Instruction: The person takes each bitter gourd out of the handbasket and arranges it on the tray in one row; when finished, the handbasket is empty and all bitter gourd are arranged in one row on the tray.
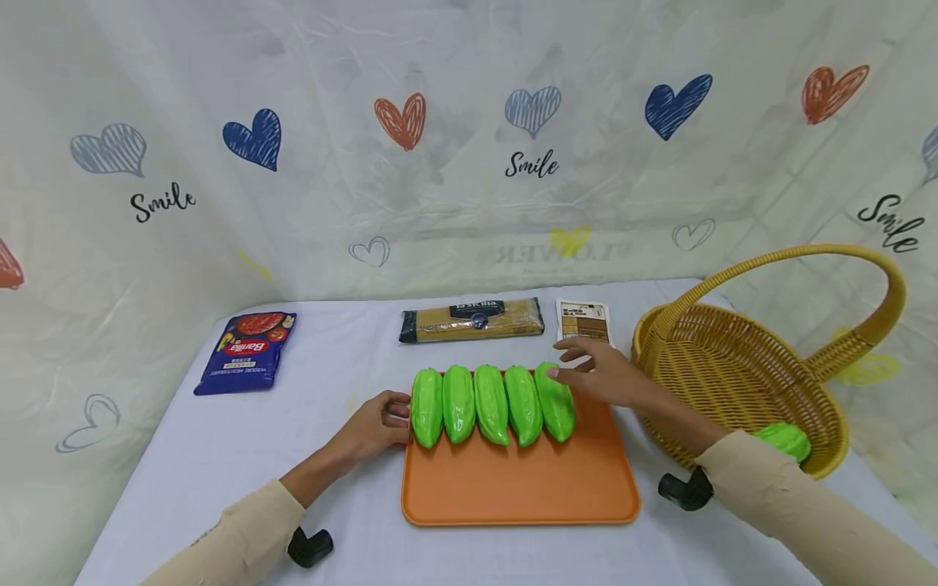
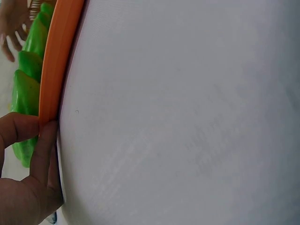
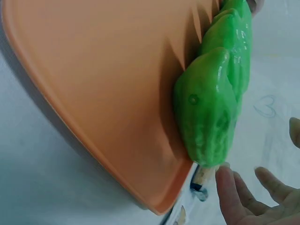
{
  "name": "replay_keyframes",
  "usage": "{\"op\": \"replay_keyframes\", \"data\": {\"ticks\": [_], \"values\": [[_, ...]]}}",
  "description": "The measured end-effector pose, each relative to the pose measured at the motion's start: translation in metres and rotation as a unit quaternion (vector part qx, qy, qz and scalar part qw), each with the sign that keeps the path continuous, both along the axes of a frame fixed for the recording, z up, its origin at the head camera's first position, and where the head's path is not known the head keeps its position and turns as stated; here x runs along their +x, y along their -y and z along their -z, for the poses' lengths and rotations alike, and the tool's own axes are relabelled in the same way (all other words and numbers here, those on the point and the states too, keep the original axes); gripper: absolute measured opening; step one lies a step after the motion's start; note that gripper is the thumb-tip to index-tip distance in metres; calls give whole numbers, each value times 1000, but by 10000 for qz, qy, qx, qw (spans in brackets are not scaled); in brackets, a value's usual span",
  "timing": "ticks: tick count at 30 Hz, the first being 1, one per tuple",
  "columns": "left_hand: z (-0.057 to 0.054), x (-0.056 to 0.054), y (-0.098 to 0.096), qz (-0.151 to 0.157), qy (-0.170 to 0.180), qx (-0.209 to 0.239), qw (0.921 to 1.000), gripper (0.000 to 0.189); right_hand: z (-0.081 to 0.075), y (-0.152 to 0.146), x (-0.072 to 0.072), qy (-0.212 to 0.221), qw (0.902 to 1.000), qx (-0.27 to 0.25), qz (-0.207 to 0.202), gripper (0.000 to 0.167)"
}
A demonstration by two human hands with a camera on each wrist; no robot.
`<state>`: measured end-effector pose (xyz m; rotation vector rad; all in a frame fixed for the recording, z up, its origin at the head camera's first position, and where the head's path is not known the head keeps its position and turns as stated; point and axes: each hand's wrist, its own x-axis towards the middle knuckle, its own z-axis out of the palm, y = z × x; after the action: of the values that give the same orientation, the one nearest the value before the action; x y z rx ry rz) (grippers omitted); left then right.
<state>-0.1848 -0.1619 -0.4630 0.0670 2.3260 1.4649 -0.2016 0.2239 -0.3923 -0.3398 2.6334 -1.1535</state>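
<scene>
Several bright green, ridged vegetables, perhaps model cucumbers or gourds (image 1: 491, 404), lie side by side in a row along the far part of an orange tray (image 1: 520, 488). My left hand (image 1: 377, 430) pinches the tray's left rim; in the left wrist view its thumb and fingers (image 2: 46, 150) are on either side of that rim. Over the tray's far right corner, my right hand (image 1: 604, 373) is beside the rightmost green vegetable (image 1: 554, 403). The right wrist view shows its fingers (image 3: 229, 194) spread and holding nothing, near that vegetable's end.
A wicker basket (image 1: 828, 407) with a tall handle stands at the right, one green vegetable (image 1: 784, 439) inside. Behind the tray lie a spaghetti pack (image 1: 476, 321) and a brown-and-white packet (image 1: 584, 320). A blue Barilla pouch (image 1: 247, 354) is at the far left.
</scene>
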Motion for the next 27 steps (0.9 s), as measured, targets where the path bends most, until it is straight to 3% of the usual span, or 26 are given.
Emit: {"op": "replay_keyframes", "data": {"ticks": [11, 15, 22, 27], "values": [[0, -1, 0, -38, 85, -28, 10000, 64, -32, -9, 20, 309, 9952, -495, -781, 55], [1, -1, 1, -52, 79, -26, 10000, 65, -37, -19, 25, 397, 9918, -510, -1101, 51], [2, -1, 1, -67, 38, 8, 10000, 65, -41, -39, 37, 713, 9776, -839, -1796, 44], [2, -1, 0, -75, 45, 4, 10000, 65, -47, -58, 48, 599, 9720, -761, -2140, 40]]}}
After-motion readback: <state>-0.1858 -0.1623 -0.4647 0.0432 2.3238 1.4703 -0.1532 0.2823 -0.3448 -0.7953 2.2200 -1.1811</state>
